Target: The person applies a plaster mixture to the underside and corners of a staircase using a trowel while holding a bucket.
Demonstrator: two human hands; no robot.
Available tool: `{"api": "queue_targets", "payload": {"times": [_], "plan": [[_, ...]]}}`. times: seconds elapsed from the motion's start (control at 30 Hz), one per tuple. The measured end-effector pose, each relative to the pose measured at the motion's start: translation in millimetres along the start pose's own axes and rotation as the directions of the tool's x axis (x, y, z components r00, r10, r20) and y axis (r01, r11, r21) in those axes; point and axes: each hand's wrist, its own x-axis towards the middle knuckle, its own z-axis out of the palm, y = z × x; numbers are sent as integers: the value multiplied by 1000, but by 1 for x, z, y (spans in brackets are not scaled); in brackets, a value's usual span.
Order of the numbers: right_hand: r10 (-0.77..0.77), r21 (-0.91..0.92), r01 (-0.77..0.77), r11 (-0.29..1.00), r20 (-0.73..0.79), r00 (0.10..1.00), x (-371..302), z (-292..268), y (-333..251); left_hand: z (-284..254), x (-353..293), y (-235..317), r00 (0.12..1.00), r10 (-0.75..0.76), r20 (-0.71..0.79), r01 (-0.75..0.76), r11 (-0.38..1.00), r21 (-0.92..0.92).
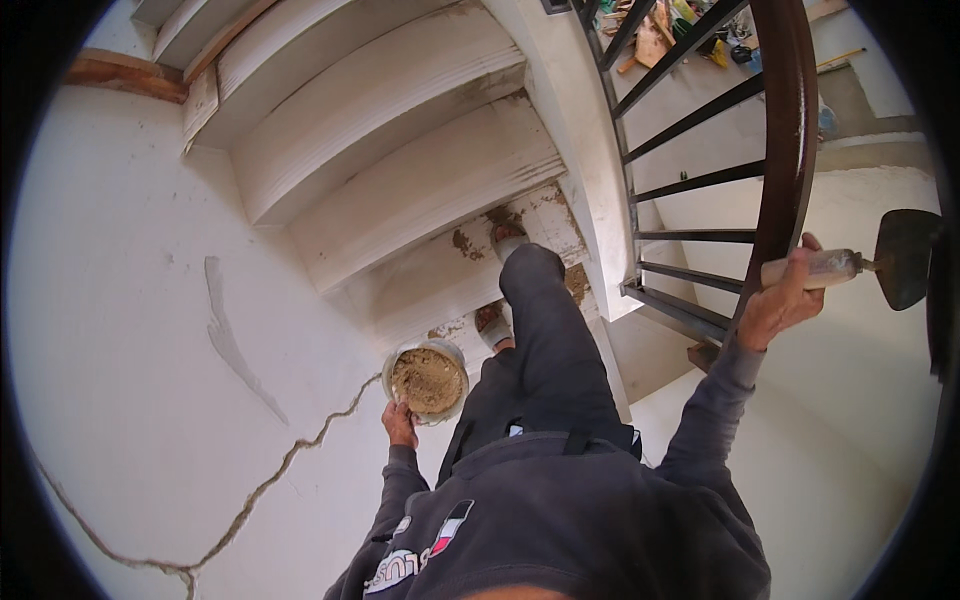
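My left hand (400, 425) is closed on the rim of a light-coloured bucket (462, 358), low beside my leg. Inside the bucket lies brownish, crumbly-looking mortar (428, 380). My right hand (782, 305) grips a trowel (838, 266) by its pale, worn handle. The trowel's dark blade points away to the right. That hand is at the dark wooden handrail (788, 120); whether it presses on the rail, I cannot tell.
Pale stairs (420, 190) rise ahead, and my feet stand on steps spotted with mortar crumbs. At left, a white wall (130, 330) carries a long filled crack (250, 500). Black metal balusters (700, 180) line the right side. Beyond them lies a heap of debris (660, 40).
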Motion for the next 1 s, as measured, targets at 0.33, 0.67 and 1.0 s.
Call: {"api": "queue_targets", "payload": {"times": [0.33,0.67,1.0], "plan": [[-106,66,115,991,-123,987,22,21,44,-7,6,-12,999,-3,-55,5,999,38],[-75,96,88,992,-132,988,26,22,40,-32,-3,-16,992,-9,-123,14,999,43],[-109,99,121,988,-115,987,20,24,44,-52,-27,-18,984,6,-177,-10,1000,-24]]}}
